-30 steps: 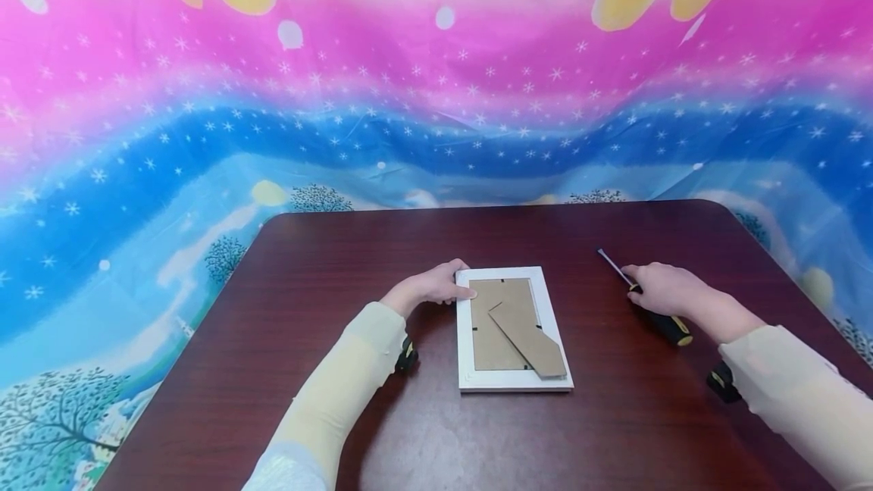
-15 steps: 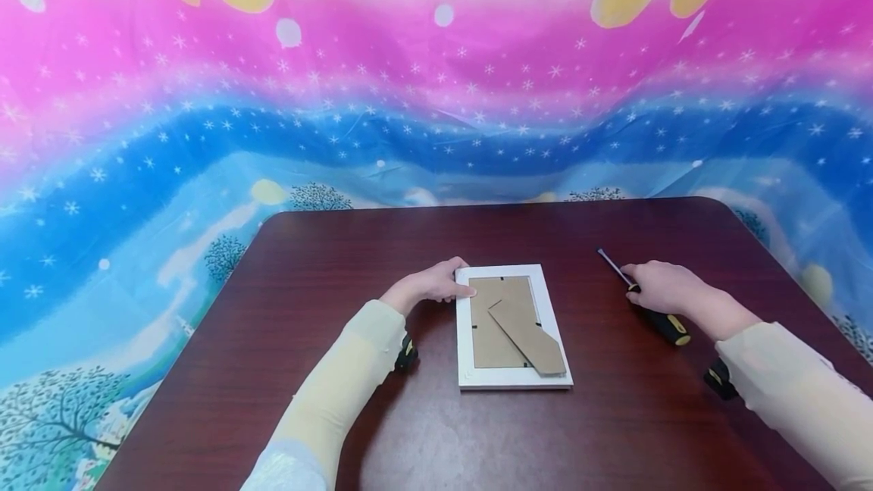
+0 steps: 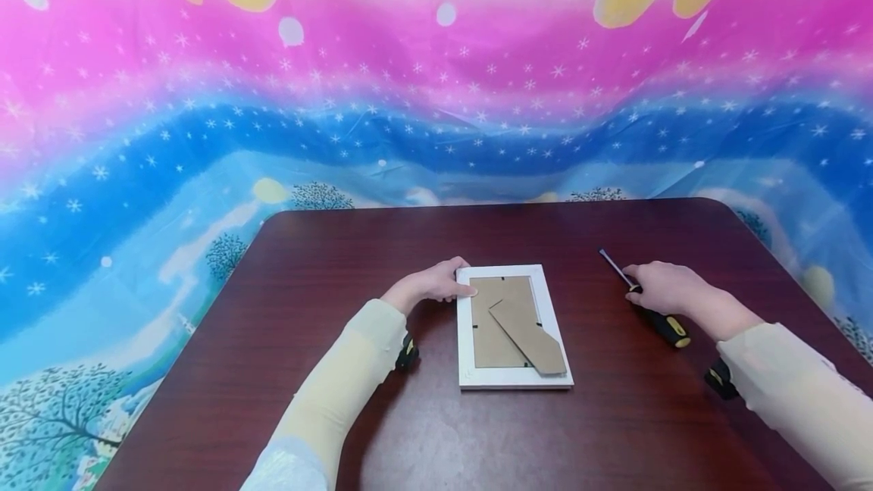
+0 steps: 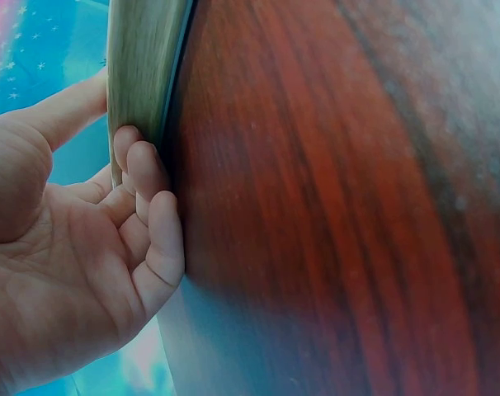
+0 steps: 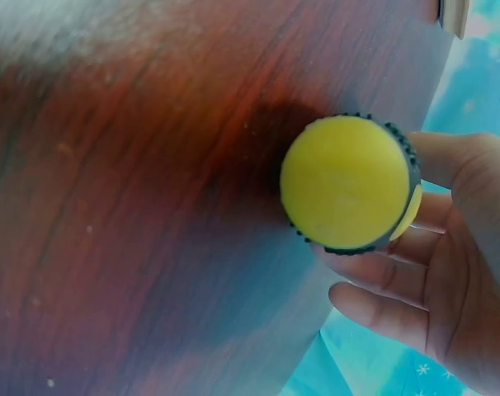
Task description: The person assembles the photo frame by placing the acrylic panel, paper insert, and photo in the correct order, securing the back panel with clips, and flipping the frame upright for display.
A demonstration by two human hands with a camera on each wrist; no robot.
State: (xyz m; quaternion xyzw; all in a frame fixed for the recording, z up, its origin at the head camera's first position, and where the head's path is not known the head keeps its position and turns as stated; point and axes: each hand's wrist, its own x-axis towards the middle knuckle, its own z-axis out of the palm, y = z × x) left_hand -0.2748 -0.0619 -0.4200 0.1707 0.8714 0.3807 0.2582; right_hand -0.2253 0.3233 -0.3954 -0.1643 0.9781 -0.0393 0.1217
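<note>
A white picture frame [image 3: 465,354] lies face down on the table, its brown backboard [image 3: 491,339] and angled stand leg [image 3: 535,343] upward. My left hand [image 3: 436,283] grips its far left corner, thumb on top of the border. In the left wrist view the fingers of that hand [image 4: 77,239] curl against the side edge of the picture frame [image 4: 143,74]. To the right, my right hand [image 3: 668,290] holds a screwdriver [image 3: 671,328] with a black and yellow handle, its blade pointing away to the far left. The yellow handle end of the screwdriver [image 5: 345,183] faces the right wrist camera.
The dark red-brown wooden table [image 3: 341,264] has rounded far corners. Behind it hangs a colourful cloth [image 3: 436,97] with snowflakes, trees and butterfly shapes. Small black tabs [image 3: 538,325] sit around the backboard's edge.
</note>
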